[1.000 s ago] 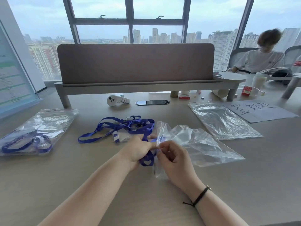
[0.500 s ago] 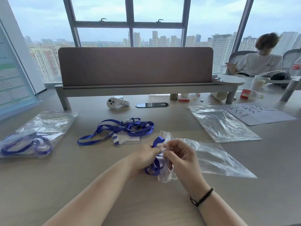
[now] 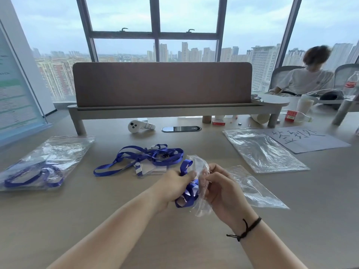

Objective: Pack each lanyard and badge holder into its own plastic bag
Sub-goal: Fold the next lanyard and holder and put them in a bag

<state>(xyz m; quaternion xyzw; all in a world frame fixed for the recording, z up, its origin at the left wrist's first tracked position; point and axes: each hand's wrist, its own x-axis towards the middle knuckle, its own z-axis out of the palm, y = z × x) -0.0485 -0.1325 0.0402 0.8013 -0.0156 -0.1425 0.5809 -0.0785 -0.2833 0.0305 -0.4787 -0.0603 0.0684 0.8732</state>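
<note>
three clear plastic bags: one filled at left (image 3: 41,162), one flat at right (image 3: 262,150), one in hand (image 3: 250,186). left hand (image 3: 172,188) grips a bunched blue lanyard (image 3: 187,193) at that bag's mouth, which the right hand (image 3: 223,189) pinches. another lanyard (image 3: 139,158) lies on the beige desk (image 3: 97,206) before city windows (image 3: 155,28).

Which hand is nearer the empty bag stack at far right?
Right. The right hand sits just left of and in front of the empty bag stack; the left hand lies farther left, gripping the lanyard.
</note>
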